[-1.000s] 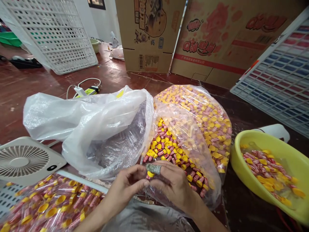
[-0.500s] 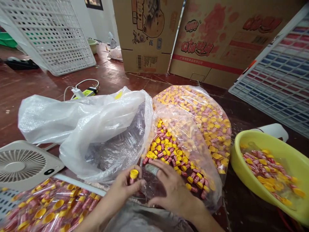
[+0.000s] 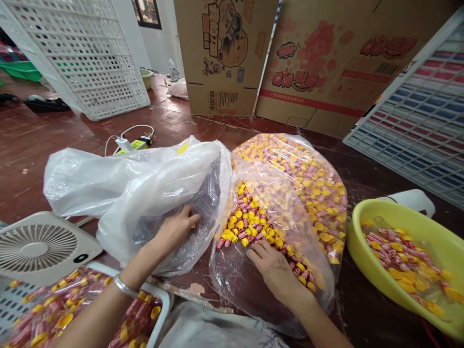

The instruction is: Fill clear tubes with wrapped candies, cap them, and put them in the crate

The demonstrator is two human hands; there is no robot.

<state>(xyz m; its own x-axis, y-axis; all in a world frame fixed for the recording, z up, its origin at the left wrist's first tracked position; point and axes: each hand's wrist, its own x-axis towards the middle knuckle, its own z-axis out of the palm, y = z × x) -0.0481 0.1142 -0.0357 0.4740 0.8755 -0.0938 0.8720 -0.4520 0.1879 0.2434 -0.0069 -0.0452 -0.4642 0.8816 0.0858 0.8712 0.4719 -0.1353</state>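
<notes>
My left hand (image 3: 178, 226) reaches into the mouth of a white plastic bag (image 3: 145, 169) that holds clear plastic tubes (image 3: 207, 198). Its fingers are closed, and a bit of yellow from a small yellow-capped piece shows at the fingertips. At the near edge of a pile of small red-and-white pieces with yellow caps (image 3: 250, 217) is my right hand (image 3: 268, 263), fingers bent and close together. The pile spills from a clear plastic bag (image 3: 232, 275). What the right fingertips pinch, if anything, is hidden.
A second clear bag of capped pieces (image 3: 319, 193) lies behind. To the right stands a yellow basin (image 3: 362, 270) with more pieces. A fan (image 3: 39, 249) and a white basket (image 3: 163, 309) are at left. Cardboard boxes (image 3: 224, 96) and a power strip (image 3: 137, 144) are farther back.
My left hand has moved forward from in front of the bags into the white bag, taking the yellow-capped piece. My right hand has shifted slightly right, its fingers now closer together.
</notes>
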